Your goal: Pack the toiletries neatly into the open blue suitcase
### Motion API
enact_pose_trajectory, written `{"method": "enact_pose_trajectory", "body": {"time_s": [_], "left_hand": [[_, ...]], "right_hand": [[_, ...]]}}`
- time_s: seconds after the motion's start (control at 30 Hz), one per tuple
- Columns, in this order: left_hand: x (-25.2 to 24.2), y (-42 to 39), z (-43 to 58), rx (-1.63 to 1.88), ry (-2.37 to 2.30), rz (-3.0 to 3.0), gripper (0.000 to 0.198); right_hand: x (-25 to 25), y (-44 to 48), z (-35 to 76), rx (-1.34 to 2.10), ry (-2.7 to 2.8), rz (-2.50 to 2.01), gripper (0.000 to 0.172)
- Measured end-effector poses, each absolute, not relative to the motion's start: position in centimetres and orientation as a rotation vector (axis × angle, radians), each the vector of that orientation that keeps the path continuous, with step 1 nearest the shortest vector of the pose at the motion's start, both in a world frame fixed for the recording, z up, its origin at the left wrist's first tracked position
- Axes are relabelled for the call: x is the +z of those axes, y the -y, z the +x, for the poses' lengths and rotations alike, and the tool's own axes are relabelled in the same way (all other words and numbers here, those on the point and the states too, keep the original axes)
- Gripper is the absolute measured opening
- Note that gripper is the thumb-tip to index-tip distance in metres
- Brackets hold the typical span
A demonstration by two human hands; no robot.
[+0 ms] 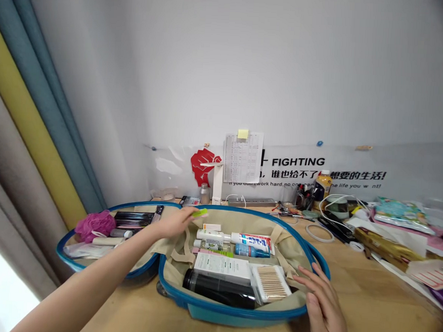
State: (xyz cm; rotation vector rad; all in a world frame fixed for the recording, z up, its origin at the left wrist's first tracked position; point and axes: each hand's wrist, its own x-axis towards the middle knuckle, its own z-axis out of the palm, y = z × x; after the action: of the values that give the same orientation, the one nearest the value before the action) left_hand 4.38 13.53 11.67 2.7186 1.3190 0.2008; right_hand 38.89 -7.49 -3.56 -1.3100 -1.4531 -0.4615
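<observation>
A teal travel case (199, 308) lies unfolded on the wooden table, its two halves side by side. Over the far rim, near the hinge, my left hand (177, 223) is closed on a small green-and-pink packet (200, 213). My right hand (322, 300) is at the right rim, fingers spread and touching the rim or strap; it holds nothing. Inside the right half are a toothpaste tube (252, 241), a blue bottle (250, 251), a white box (221, 266), a black cylinder (218, 288) and a bag of cotton swabs (271, 282). A purple bath puff (95, 225) sits in the left half.
Behind the case stand a white lamp (218, 183) and a power strip (251, 202). To the right are a drink bottle (322, 188), a white ring (319, 233), a gold packet (388, 246) and a wipes pack (400, 214). Curtains (34, 126) hang at left.
</observation>
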Motion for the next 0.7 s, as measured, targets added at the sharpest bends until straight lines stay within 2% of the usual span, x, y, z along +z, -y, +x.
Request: {"method": "enact_pose_trajectory", "body": {"time_s": [0.27,0.37,0.53,0.7], "left_hand": [[6.6,-14.1,10.8,-0.157,-0.957,2.695,0.045],[5.6,-14.3,11.1,-0.178,-0.924,2.685,0.049],[5.0,-14.0,11.0,-0.153,-0.860,2.692,0.039],[4.5,-14.1,11.0,-0.145,-0.819,2.702,0.038]], "right_hand": [[-3.4,7.6,39.1,-0.480,1.498,-1.321,0.033],[-3.6,7.6,39.2,-0.461,1.495,-1.323,0.033],[-3.8,7.6,39.3,-0.417,1.459,-1.340,0.035],[-3.7,7.6,39.2,-0.448,1.494,-1.323,0.033]]}}
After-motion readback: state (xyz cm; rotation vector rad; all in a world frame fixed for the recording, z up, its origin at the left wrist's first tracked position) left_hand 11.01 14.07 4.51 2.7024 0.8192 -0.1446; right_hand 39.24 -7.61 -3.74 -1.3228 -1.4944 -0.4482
